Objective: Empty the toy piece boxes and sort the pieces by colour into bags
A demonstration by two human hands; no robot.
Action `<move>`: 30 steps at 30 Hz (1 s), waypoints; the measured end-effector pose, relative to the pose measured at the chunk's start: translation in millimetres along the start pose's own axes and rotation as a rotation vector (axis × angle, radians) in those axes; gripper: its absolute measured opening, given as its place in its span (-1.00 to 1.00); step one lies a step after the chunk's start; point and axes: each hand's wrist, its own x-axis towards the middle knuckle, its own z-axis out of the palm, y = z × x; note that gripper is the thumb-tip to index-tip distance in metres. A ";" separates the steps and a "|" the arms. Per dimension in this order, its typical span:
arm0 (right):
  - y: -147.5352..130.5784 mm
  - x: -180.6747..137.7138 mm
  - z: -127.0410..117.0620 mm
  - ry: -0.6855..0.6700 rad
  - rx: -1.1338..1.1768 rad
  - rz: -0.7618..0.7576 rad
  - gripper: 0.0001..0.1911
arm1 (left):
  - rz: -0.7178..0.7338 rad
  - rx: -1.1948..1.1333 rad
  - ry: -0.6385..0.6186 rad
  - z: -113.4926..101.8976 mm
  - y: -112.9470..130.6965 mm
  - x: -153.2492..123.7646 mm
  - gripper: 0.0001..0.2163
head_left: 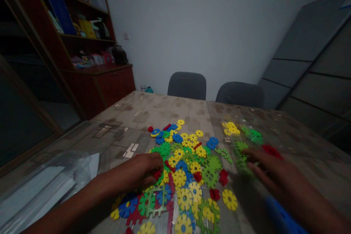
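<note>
A heap of flat plastic toy pieces (186, 168) in yellow, blue, green and red lies on the patterned table (153, 111). My left hand (146, 170) rests on the heap's left side, fingers curled and pinching a small red piece (157, 174). My right hand (270, 173) is blurred at the heap's right edge, fingers stretched over green pieces (241, 153). A red piece (271, 150) lies just beyond its fingers. Small groups of yellow pieces (231, 128) and green pieces (253, 135) sit further back.
A clear plastic bag (52, 182) lies at the table's left front corner. Two grey chairs (187, 85) stand behind the far edge. A wooden shelf unit (82, 44) fills the left wall. Grey cabinet panels (315, 62) stand at the right.
</note>
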 end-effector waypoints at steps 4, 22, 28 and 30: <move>-49.6 -6.3 59.4 -0.351 0.059 -0.097 -0.55 | 0.053 -0.027 0.034 -4.1 -4.9 -1.8 -0.82; -86.4 11.1 121.6 -0.217 -0.096 -0.319 -0.51 | -0.183 0.121 0.126 -26.3 -18.0 -9.5 -0.68; -95.3 12.5 131.0 -0.321 -0.150 -0.287 -0.33 | -0.293 0.182 0.036 -20.7 -25.2 -9.0 -0.68; -98.0 15.7 126.8 -0.333 -0.160 -0.285 -0.35 | -0.268 0.178 0.037 -14.8 -22.8 -5.5 -0.69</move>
